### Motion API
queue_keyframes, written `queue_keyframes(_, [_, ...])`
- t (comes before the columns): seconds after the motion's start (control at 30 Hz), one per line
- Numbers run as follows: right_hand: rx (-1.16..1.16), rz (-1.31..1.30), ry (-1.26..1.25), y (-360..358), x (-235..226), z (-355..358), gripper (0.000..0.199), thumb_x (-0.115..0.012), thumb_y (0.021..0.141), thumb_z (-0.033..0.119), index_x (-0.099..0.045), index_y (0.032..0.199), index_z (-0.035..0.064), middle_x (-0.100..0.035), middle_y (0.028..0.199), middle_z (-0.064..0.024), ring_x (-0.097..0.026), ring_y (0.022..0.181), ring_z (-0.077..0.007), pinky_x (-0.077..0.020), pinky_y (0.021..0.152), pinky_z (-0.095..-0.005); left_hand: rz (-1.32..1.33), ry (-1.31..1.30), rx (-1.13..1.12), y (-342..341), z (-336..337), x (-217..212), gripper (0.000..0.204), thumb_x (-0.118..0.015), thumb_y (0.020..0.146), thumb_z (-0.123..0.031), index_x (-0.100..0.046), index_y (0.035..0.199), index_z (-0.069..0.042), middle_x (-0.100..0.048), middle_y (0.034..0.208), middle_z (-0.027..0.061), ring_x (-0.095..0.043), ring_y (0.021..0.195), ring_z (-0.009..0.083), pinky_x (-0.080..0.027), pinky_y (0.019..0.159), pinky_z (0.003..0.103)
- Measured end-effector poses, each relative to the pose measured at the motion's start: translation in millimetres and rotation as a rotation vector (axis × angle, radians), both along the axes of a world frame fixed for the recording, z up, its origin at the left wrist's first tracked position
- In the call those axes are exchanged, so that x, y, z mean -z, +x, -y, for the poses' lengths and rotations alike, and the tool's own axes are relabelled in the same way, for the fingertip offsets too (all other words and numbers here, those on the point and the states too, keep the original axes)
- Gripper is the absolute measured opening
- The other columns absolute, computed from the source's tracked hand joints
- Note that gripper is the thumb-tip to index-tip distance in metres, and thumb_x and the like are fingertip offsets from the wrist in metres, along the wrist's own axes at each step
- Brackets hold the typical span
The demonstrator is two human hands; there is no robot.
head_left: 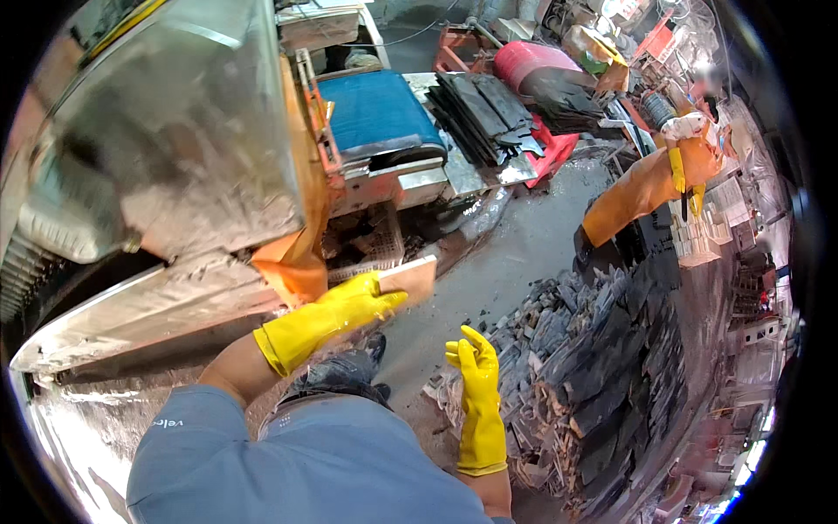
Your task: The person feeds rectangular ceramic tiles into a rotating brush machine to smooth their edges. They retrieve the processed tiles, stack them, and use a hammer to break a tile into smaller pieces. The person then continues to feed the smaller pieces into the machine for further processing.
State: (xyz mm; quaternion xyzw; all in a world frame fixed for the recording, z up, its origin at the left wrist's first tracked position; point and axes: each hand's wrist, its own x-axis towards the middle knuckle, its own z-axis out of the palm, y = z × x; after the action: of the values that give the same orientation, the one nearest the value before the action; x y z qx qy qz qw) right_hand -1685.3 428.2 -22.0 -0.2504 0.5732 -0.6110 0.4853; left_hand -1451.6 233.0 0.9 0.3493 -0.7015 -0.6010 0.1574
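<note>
Held 1 flat tan slab (412,278) near mid-frame in the left hand (351,301), with the grip closed on its left end; held the right hand (477,356) at lower centre, with a loosely open, apparently empty grip. Judged the handling under way, with the slab not yet set down and the number left unclear. Showed dark slabs (489,105) stacked on a desk (517,171) at upper centre. Saw dark fragments (353,241) in or beside a perforated crate (387,251) above the slab; could not discern the contents of the red tub (534,63).

Flat pinkish-tan slab (414,279) in left fingers (365,286)
</note>
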Motion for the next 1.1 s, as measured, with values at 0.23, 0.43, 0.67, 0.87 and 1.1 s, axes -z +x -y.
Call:
queue_keyframes(0.23, [0.007, -0.056, 0.029, -67.1, 12.1, 90.7, 0.038, -0.062, 0.103, 0.01, -0.057, 0.138, -0.0007, -0.071, 0.116, -0.0177, -0.069, 0.102, -0.0229, -0.0548, 0.098, -0.0358, 0.328, -0.789, -0.356, -54.5, 145.0, -31.8, 0.02, -0.068, 0.093, -0.029, -0.073, 0.107, -0.016, -0.072, 0.094, 0.0172, -0.067, 0.088, 0.0428, -0.053, 0.072, 0.049])
queue_keyframes(0.43, [-0.032, -0.117, 0.072, -118.1, 0.6, 194.7, 0.037, -0.062, 0.104, 0.017, -0.058, 0.138, 0.0021, -0.072, 0.117, -0.0177, -0.071, 0.1, -0.0238, -0.0554, 0.094, -0.0369, 0.224, -0.728, -0.538, -104.0, 282.4, -11.3, 0.018, -0.065, 0.092, -0.032, -0.071, 0.095, -0.016, -0.07, 0.083, 0.0167, -0.067, 0.079, 0.0434, -0.051, 0.066, 0.051])
queue_keyframes(0.67, [-0.23, -0.154, 0.213, -154.5, -11.0, 376.5, 0.036, -0.064, 0.103, 0.016, -0.06, 0.136, 0.0016, -0.073, 0.114, -0.0135, -0.069, 0.099, -0.0197, -0.0547, 0.096, -0.0353, 0.397, -0.682, -0.983, -61.8, 512.4, 19.4, 0.034, -0.062, 0.093, -0.039, -0.073, 0.084, -0.007, -0.069, 0.081, 0.0208, -0.066, 0.078, 0.0437, -0.048, 0.067, 0.054])
queue_keyframes(0.87, [-0.419, -0.042, 0.386, -182.2, -10.3, 562.4, 0.041, -0.066, 0.102, 0.013, -0.056, 0.139, -0.0004, -0.072, 0.117, -0.0139, -0.068, 0.104, -0.0183, -0.0536, 0.097, -0.0305, 0.753, -1.037, -0.655, 49.6, 599.1, 2.2, 0.019, -0.073, 0.086, -0.025, -0.077, 0.087, -0.007, -0.072, 0.096, 0.019, -0.061, 0.113, 0.042, -0.038, 0.113, 0.054])
queue_keyframes(1.1, [-0.884, -0.083, 0.155, -86.8, -68.4, 868.7, 0.04, -0.066, 0.103, 0.021, -0.058, 0.137, 0.0007, -0.071, 0.119, -0.0141, -0.068, 0.108, -0.0222, -0.0523, 0.1, -0.0378, 0.759, -0.891, -0.548, 47.6, 626.2, -23.0, 0.015, -0.072, 0.082, -0.025, -0.073, 0.082, -0.01, -0.071, 0.092, 0.0125, -0.061, 0.109, 0.0368, -0.037, 0.114, 0.054])
